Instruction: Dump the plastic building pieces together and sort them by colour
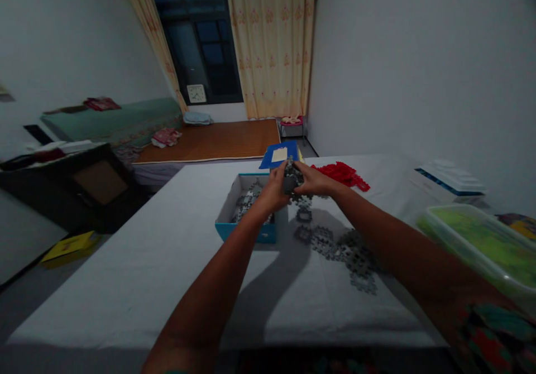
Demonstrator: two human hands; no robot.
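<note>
Both my hands meet around a small bundle of grey notched plastic pieces (290,185), just right of a blue box. My left hand (274,188) grips its left side and my right hand (312,179) its right side, fingers closed on it. More grey pieces lie inside the blue box (247,233), partly hidden by my left forearm. Below my hands, loose grey pieces (322,240) spread over the white table and run under my right forearm. How the held pieces fit together is too small to tell.
Behind my hands are a blue lid-like box (272,154) and a pile of red pieces (341,174). A clear tub of green pieces (486,240) and a white ridged box (450,181) stand at the right of the white table (138,268). A yellow box (71,248) lies on the floor.
</note>
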